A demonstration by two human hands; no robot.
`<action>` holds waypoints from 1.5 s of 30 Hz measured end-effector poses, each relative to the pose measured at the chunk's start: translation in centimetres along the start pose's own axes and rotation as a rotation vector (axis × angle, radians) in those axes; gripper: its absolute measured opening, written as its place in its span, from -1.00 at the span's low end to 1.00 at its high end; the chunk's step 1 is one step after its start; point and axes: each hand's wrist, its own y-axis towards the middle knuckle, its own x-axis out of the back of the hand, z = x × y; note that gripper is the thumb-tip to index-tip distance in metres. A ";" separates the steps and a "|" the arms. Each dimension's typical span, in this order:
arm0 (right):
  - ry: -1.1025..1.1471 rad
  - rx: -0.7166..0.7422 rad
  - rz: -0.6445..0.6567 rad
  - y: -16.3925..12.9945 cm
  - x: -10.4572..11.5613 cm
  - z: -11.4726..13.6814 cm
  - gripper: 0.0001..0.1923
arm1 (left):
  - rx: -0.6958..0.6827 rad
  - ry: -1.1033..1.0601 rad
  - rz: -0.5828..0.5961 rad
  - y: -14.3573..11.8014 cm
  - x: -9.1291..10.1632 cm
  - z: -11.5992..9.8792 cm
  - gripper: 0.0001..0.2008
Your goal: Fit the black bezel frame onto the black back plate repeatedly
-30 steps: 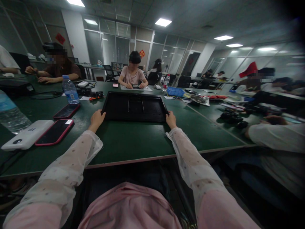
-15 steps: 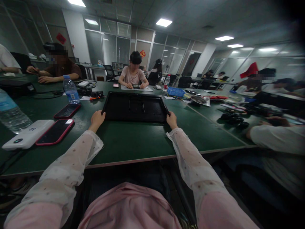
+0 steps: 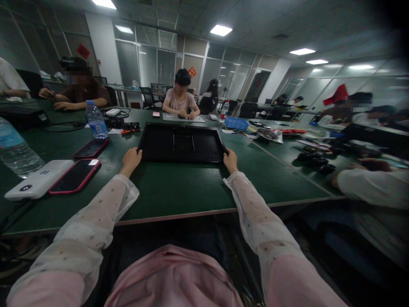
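In front of me on the green table [image 3: 188, 192] is a wide black rectangular panel [image 3: 159, 145] with a raised rim, like a shallow tray. Two thin light strips show near its middle. My left hand [image 3: 131, 161] is closed on the panel's left edge, near the front corner. On the opposite side, my right hand [image 3: 230, 160] grips the right edge at about the same height. Both sets of fingers are partly hidden behind the rim. I cannot tell whether the panel rests fully on the table.
Left of me are two phones [image 3: 75, 175], a white power bank [image 3: 40, 181] and two water bottles [image 3: 96, 121]. Beyond the panel's right corner lie a blue basket [image 3: 236, 124] and a silvery bag [image 3: 269, 134]. Across the table sits a co-worker [image 3: 180, 98]; another person's sleeve [image 3: 367, 181] is at right.
My hands and the panel hold nearly the same place. The co-worker across has shifted their hands slightly. The whole view has drifted a little.
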 end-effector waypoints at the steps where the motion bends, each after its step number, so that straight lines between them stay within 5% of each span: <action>1: 0.005 -0.008 0.010 0.1 0.0 -0.1 -0.49 | -0.001 0.000 0.000 0.0 0.0 0.0 -0.49; 20: -0.110 -0.095 0.125 -0.9 0.9 1.4 -0.42 | 0.034 -0.022 0.039 0.0 0.3 -0.1 -0.52; 45: 0.064 -0.100 0.050 0.5 -0.2 -0.7 -0.51 | 0.051 -0.134 0.030 0.6 -0.3 0.6 -0.51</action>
